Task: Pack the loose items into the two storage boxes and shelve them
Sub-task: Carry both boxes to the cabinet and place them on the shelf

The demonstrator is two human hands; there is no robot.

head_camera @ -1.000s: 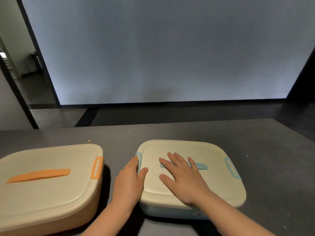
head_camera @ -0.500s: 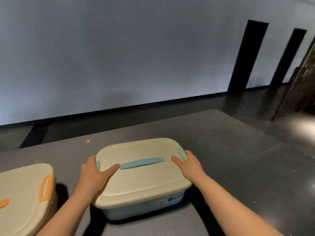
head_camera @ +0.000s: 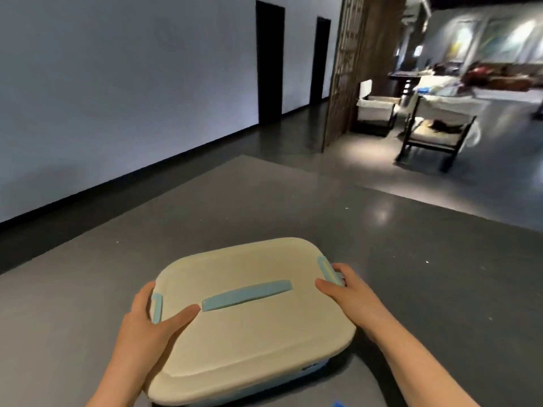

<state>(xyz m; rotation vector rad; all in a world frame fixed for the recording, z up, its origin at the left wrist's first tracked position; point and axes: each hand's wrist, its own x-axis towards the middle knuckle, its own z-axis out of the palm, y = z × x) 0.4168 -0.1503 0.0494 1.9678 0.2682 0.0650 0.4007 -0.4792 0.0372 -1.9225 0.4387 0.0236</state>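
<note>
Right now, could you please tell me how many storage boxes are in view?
1. The cream-lidded, pale blue plastic storage box sits on the grey tabletop, gripped at its ends by the left hand and right hand. Another may lie outside the frame.

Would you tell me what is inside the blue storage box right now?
Its contents are hidden: the cream lid covers the blue storage box fully. The left hand and right hand grip its ends.

Box (head_camera: 311,370) base mostly hidden — label unreadable, bg furniture (head_camera: 435,133) blurred.
</note>
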